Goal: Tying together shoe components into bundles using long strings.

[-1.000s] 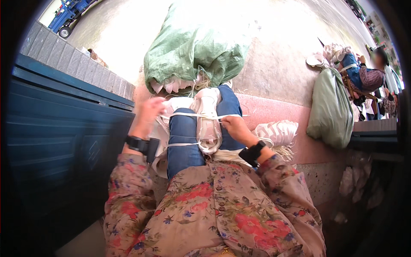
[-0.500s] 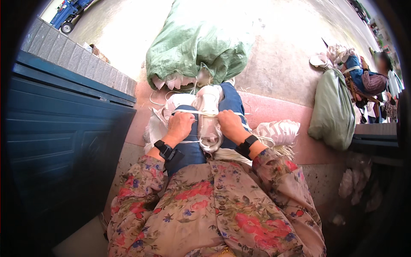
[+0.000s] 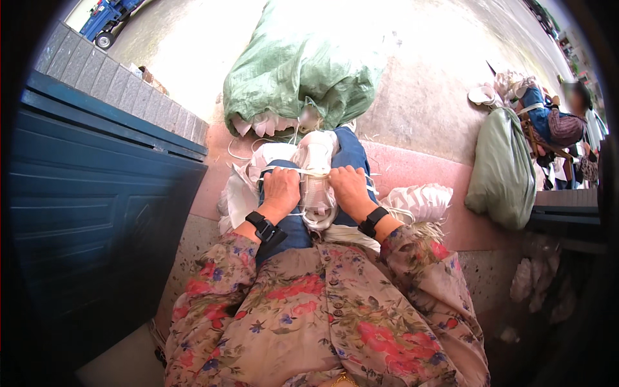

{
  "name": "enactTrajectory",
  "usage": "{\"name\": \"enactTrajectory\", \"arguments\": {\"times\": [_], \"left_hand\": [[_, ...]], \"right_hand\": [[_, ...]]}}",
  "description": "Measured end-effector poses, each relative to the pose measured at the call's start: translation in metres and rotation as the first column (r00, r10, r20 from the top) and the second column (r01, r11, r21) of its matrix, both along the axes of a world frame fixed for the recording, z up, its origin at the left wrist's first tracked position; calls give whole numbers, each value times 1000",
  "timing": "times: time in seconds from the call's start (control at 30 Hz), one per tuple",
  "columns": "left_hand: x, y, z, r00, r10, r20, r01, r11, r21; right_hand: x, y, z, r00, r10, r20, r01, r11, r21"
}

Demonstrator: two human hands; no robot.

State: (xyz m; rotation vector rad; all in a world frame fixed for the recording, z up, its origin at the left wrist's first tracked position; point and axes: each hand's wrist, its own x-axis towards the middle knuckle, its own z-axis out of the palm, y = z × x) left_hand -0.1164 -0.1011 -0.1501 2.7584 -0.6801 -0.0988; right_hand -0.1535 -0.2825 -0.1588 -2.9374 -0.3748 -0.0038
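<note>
A white sneaker (image 3: 317, 197) lies lengthwise between my knees, on my blue-clad lap. Across it runs a white shoelace (image 3: 315, 173), stretched between my two fists. On the sneaker's left side, my left hand (image 3: 282, 187) is closed with the fingers curled round the lace. My right hand (image 3: 349, 188) is closed on the lace at the other side, knuckles up. Loose lace ends trail over both knees. The sneaker's far part leans toward the green sack, and its lower sides are hidden between my legs.
Ahead stands a big green woven sack (image 3: 303, 74) with white pieces at its mouth. Stacked white shoe parts (image 3: 422, 201) lie right of my knee. Farther right are a full sack (image 3: 501, 171) and a seated co-worker (image 3: 567, 126). A blue door (image 3: 103, 213) is at left.
Both fists stay on the lace. My left hand has shifted slightly right, nearer the sneaker, and the stretch of lace between the hands looks shorter.
</note>
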Motion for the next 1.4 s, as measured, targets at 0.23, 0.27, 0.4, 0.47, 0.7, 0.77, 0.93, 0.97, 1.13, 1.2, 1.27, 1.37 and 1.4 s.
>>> {"name": "enactTrajectory", "arguments": {"times": [0.23, 0.27, 0.4, 0.47, 0.7, 0.77, 0.93, 0.97, 1.13, 1.2, 1.27, 1.37, 1.4], "left_hand": [[2, -5, 4, 980, -173, 96, 165, 982, 87], [3, -6, 6, 980, -174, 96, 166, 982, 86], [4, -13, 5, 965, -242, 101, 225, 962, 155], [2, -12, -4, 969, -219, 112, 202, 969, 145], [-18, -14, 11, 963, -16, 267, 9, 1000, 29], [-21, -20, 10, 991, -22, 132, 15, 999, 49], [-1, -12, -22, 980, 178, -94, -187, 977, -103], [-5, -11, -26, 980, 178, -91, -187, 977, -102], [-8, -21, 2, 989, -117, 94, 117, 993, 7], [-8, -25, 4, 946, -275, 173, 222, 936, 274], [-5, -27, 1, 947, -281, 153, 228, 928, 294], [1, -21, -3, 939, -291, 182, 237, 934, 268], [5, -21, 2, 930, -274, 245, 259, 962, 90]], "right_hand": [[-2, -2, -2, 993, -43, 110, 36, 998, 58], [-3, -3, -3, 994, -42, 103, 38, 998, 48], [-4, -3, -5, 979, -31, 201, 17, 997, 70], [-6, 0, -5, 988, -30, 154, 22, 999, 49], [-16, 12, 5, 990, -144, 15, 143, 988, 60], [-12, 6, -3, 990, -143, -10, 144, 987, 72], [-3, -10, -13, 998, -48, -29, 53, 980, 193], [-2, -11, -13, 999, -24, -39, 32, 971, 237], [-8, -14, -20, 998, -59, 24, 44, 913, 405], [-8, -13, -19, 992, -76, 99, 7, 825, 565], [-10, -10, -19, 993, -109, 51, 58, 805, 591], [-7, -10, -16, 993, -117, 34, 71, 784, 616], [-6, -11, -13, 995, -74, 60, 24, 803, 596]]}}
